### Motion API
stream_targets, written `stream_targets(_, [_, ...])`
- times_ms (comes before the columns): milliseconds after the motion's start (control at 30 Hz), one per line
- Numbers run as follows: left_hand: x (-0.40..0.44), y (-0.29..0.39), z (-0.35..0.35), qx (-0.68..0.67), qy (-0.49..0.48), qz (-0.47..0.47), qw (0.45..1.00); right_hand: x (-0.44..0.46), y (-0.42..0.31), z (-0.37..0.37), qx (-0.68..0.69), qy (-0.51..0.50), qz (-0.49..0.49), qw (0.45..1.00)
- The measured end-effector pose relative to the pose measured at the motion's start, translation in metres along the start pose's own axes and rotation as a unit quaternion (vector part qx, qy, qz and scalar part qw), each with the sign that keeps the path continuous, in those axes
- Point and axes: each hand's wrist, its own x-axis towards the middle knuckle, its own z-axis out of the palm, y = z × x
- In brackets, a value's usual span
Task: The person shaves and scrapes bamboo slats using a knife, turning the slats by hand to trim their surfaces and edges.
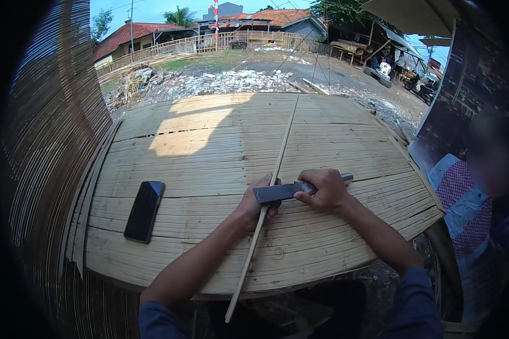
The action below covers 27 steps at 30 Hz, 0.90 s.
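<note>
My left hand [254, 202] is closed around a long, thin bamboo stick [286, 135], which slants from the far side of the slatted bamboo table to beyond its near edge. In my right hand [326, 192] is a broad-bladed knife [274, 194], its grey handle end poking out past the fist. The dark blade lies across the stick beside my left fingers; whether it cuts into the wood I cannot tell. Part of my left hand is hidden behind the blade.
A black phone [144, 212] lies on the bamboo table [192, 169] to the left. A woven bamboo wall [54, 124] rises at the left. At the right sits a person in a patterned shirt [464, 198]. Rubble [237, 82] and a fence [232, 40] are beyond.
</note>
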Motion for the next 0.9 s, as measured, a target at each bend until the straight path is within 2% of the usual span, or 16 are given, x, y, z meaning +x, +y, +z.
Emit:
stream_targets(33, [-0.005,0.0,0.008,-0.003,0.04,-0.004,0.999,-0.004,0.001,-0.001,0.002,0.005,-0.027,1.0])
stream_targets(67, [-0.004,-0.002,0.008,0.01,0.021,-0.001,1.0,-0.006,0.002,-0.004,0.001,0.009,-0.056,0.998])
stream_targets(133, [-0.004,-0.007,0.008,0.035,-0.019,0.002,0.999,-0.006,0.001,-0.009,0.001,-0.008,-0.05,0.999])
stream_targets(233, [-0.01,-0.006,0.016,0.063,0.01,-0.027,0.998,-0.006,-0.002,-0.013,-0.005,-0.029,-0.053,0.998])
stream_targets(333, [-0.013,-0.002,0.015,0.096,0.005,-0.018,0.995,-0.007,-0.011,-0.015,0.0,-0.023,-0.057,0.998])
stream_targets(433, [-0.013,-0.006,0.023,0.116,0.048,-0.01,0.992,-0.008,-0.013,-0.016,0.013,-0.015,-0.072,0.997])
stream_targets(567, [-0.004,-0.021,0.017,0.161,0.023,0.087,0.983,-0.01,-0.013,-0.014,0.003,-0.004,-0.088,0.996])
stream_targets(667, [-0.018,-0.011,0.019,0.036,0.0,-0.006,0.999,-0.007,-0.009,-0.014,-0.028,0.039,-0.021,0.999])
stream_targets(700, [-0.019,-0.008,0.024,0.053,0.002,0.015,0.998,-0.001,-0.004,-0.018,-0.052,0.071,0.049,0.995])
stream_targets(733, [-0.021,-0.011,0.027,0.06,-0.009,0.016,0.998,0.002,0.006,-0.026,-0.051,0.051,0.091,0.993])
stream_targets(800, [-0.023,-0.014,0.033,0.08,-0.038,0.021,0.996,-0.008,0.003,-0.029,-0.02,0.02,0.047,0.999])
stream_targets(867, [-0.022,-0.017,0.034,0.103,-0.006,0.018,0.995,-0.014,-0.015,-0.021,-0.019,0.013,-0.05,0.998])
stream_targets(900, [-0.024,-0.015,0.037,0.108,-0.002,0.022,0.994,-0.013,-0.02,-0.019,-0.019,0.013,-0.055,0.998])
